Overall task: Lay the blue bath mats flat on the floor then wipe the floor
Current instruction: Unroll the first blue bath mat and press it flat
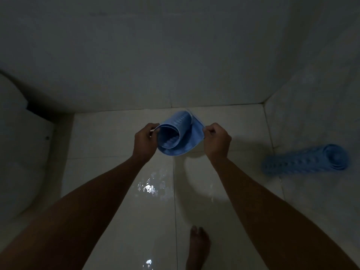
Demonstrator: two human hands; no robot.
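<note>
Head view looks down into a dim, tiled bathroom corner where two bare forearms reach forward. The left hand (145, 142) grips the left edge of a rolled blue bath mat (175, 136), fingers curled round the rim of the roll's open end. The right hand (217, 140) pinches the mat's loose outer edge, which has peeled a little way off the roll, thumb and fingers closed on the pale border. The mat hangs in the air between the two hands, its open end facing the camera, bumps visible inside the curl.

Beyond the hands, the back wall (155, 65) meets the floor (120, 133) at a grout line just past the mat's far end. Beyond the right hand a side wall (315, 114) closes the corner. To the right of the right hand, well apart from it, a second rolled blue bath mat (305, 160) lies near the base of that wall, its studded surface outward.

Left of the left hand a white toilet (17, 152) takes up the floor's left margin. Below and between the forearms lies a broad stretch of glossy cream tile with wet, shining patches (151, 187). A bare foot (198, 248) stands on that tile, nearer the right forearm.
</note>
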